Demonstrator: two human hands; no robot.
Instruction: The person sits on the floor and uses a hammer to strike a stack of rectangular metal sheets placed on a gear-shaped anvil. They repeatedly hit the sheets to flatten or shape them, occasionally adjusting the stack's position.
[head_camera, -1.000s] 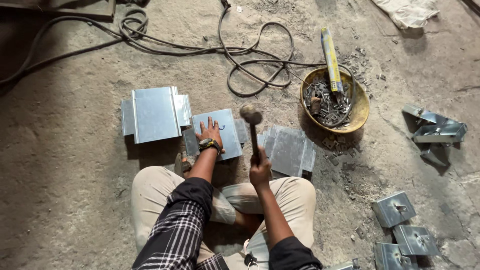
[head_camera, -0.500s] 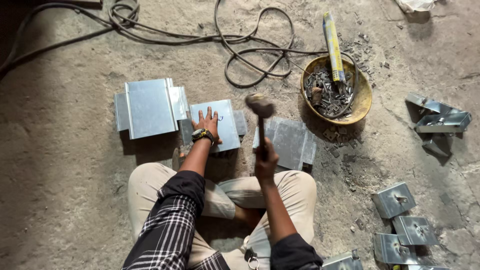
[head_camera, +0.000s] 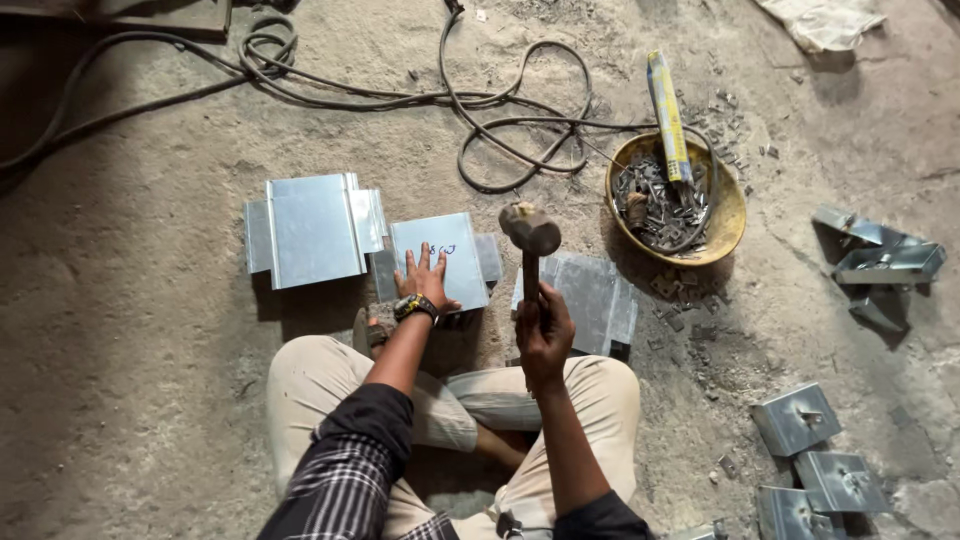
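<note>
From the head view we see the left hand (head_camera: 425, 285) pressed flat, fingers spread, on a folded metal sheet (head_camera: 440, 258) lying on the dirt floor (head_camera: 130, 380) just ahead of the crossed legs. The right hand (head_camera: 543, 335) is clenched around the handle of a hammer (head_camera: 530, 232) (head raised, upright) between that sheet and another sheet (head_camera: 590, 295). A yellow bowl (head_camera: 728, 215) of metal scraps sits farther right.

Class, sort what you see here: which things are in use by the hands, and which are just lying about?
In use: left hand flat on metal sheet; right hand gripping hammer.

Lying about: cables, bowl of scrap, folded sheet, metal brackets.
</note>
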